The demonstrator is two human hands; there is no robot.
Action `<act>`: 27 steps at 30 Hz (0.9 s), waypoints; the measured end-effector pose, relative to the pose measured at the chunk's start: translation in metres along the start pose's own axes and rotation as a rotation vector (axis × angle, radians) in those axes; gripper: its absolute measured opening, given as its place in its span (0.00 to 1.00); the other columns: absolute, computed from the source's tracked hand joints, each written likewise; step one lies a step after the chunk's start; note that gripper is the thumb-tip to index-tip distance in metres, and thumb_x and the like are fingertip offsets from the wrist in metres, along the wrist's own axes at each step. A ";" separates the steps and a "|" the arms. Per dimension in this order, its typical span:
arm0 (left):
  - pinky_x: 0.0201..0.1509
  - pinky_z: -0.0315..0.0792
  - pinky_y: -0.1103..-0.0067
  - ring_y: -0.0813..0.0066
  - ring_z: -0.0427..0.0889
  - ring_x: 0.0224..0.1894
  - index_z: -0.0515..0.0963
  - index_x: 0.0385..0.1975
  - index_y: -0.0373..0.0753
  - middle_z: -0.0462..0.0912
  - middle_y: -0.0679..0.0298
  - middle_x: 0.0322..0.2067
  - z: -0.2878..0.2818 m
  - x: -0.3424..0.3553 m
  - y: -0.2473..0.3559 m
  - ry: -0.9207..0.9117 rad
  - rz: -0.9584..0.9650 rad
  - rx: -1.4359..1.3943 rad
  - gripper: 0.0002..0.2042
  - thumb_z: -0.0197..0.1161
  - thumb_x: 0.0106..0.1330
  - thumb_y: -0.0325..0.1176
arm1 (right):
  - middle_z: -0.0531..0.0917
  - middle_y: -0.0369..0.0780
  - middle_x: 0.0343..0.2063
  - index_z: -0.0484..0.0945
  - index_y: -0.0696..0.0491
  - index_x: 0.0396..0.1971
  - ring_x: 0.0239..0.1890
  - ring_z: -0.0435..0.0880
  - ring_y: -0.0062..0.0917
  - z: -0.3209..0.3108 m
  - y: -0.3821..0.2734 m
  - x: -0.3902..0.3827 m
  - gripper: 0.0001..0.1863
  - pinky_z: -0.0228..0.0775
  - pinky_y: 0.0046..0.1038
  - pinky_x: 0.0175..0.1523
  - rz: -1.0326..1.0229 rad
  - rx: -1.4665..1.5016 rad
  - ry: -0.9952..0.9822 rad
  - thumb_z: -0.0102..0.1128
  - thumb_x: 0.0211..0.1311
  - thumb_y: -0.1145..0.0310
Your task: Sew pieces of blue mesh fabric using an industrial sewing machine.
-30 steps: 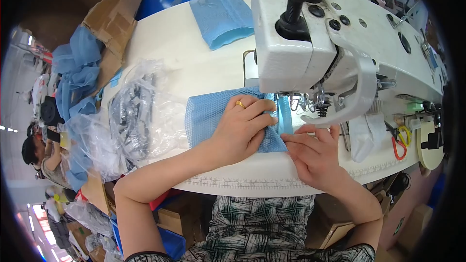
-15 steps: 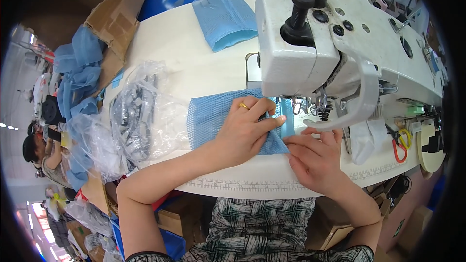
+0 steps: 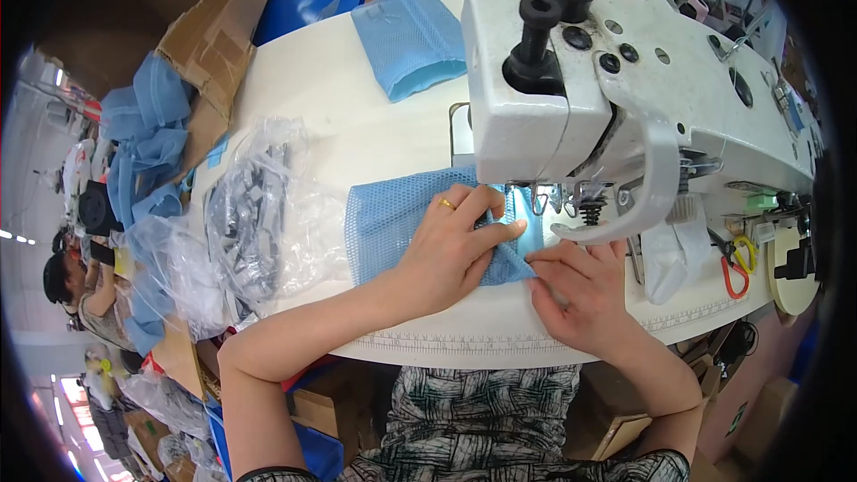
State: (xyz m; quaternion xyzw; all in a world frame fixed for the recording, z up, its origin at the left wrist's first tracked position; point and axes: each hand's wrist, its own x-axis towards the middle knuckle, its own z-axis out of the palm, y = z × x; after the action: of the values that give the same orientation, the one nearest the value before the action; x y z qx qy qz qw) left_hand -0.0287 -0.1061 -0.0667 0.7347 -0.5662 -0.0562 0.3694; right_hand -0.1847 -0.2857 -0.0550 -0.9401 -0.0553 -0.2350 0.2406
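Note:
A piece of light blue mesh fabric (image 3: 379, 214) lies under the head of a white sewing machine (image 3: 527, 116). My left hand (image 3: 451, 245), a ring on one finger, presses on the mesh and pinches a fold of it beside the presser foot area. At the cloth's near right corner, my right hand (image 3: 580, 290) has its fingers closed on the edge. The lit needle area sits just beyond both hands, and the machine head partly hides the cloth's far edge.
A second blue mesh pouch (image 3: 412, 40) lies at the table's back. Left of the mesh is a clear plastic bag (image 3: 254, 214) of dark and grey pieces. Scissors (image 3: 736, 266) with red and yellow handles lie right. A cardboard box (image 3: 210, 40) with blue fabric (image 3: 147, 143) stands left.
The view has shifted slightly, and the machine head appears a little lower and further left. Both hands keep their hold on the mesh, almost unmoved.

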 end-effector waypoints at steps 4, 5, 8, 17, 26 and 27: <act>0.57 0.68 0.66 0.56 0.73 0.50 0.86 0.49 0.39 0.76 0.57 0.49 0.000 0.000 -0.001 0.008 -0.020 -0.019 0.20 0.65 0.56 0.18 | 0.87 0.29 0.40 0.86 0.49 0.35 0.39 0.76 0.32 0.001 0.001 0.001 0.12 0.61 0.41 0.57 0.007 -0.003 -0.007 0.72 0.48 0.72; 0.56 0.68 0.66 0.56 0.73 0.51 0.86 0.49 0.39 0.76 0.57 0.49 0.000 0.000 -0.002 0.016 -0.021 -0.020 0.20 0.65 0.56 0.18 | 0.87 0.29 0.41 0.86 0.49 0.36 0.40 0.76 0.32 0.001 0.001 0.001 0.12 0.61 0.41 0.57 0.001 -0.013 -0.007 0.72 0.48 0.72; 0.56 0.68 0.66 0.56 0.73 0.51 0.86 0.49 0.39 0.76 0.57 0.48 0.001 0.001 -0.004 0.025 -0.003 -0.019 0.20 0.64 0.56 0.18 | 0.87 0.29 0.41 0.86 0.48 0.36 0.41 0.77 0.32 0.001 0.000 0.000 0.11 0.61 0.40 0.57 0.016 -0.023 -0.013 0.72 0.49 0.71; 0.56 0.67 0.67 0.60 0.76 0.48 0.83 0.41 0.40 0.80 0.63 0.47 -0.003 0.003 -0.011 0.092 0.124 0.043 0.13 0.66 0.55 0.20 | 0.87 0.30 0.42 0.86 0.49 0.37 0.41 0.77 0.34 0.005 -0.001 0.002 0.13 0.64 0.44 0.59 0.034 0.008 0.013 0.73 0.48 0.71; 0.56 0.67 0.68 0.63 0.76 0.49 0.79 0.42 0.42 0.81 0.66 0.48 -0.019 0.000 -0.001 -0.059 0.131 0.075 0.14 0.66 0.56 0.22 | 0.86 0.32 0.43 0.84 0.51 0.37 0.42 0.76 0.36 0.002 0.000 0.000 0.12 0.62 0.45 0.60 -0.057 -0.084 -0.035 0.70 0.50 0.72; 0.56 0.67 0.68 0.63 0.76 0.49 0.79 0.42 0.42 0.81 0.66 0.48 -0.018 -0.001 -0.002 -0.059 0.128 0.075 0.14 0.66 0.56 0.22 | 0.86 0.32 0.43 0.84 0.51 0.37 0.42 0.76 0.36 0.003 0.000 0.000 0.12 0.62 0.45 0.60 -0.058 -0.082 -0.037 0.70 0.50 0.72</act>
State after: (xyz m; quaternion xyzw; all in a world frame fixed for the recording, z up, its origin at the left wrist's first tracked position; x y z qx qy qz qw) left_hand -0.0186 -0.0967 -0.0553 0.7083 -0.6245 -0.0328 0.3276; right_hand -0.1832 -0.2840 -0.0571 -0.9514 -0.0773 -0.2263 0.1940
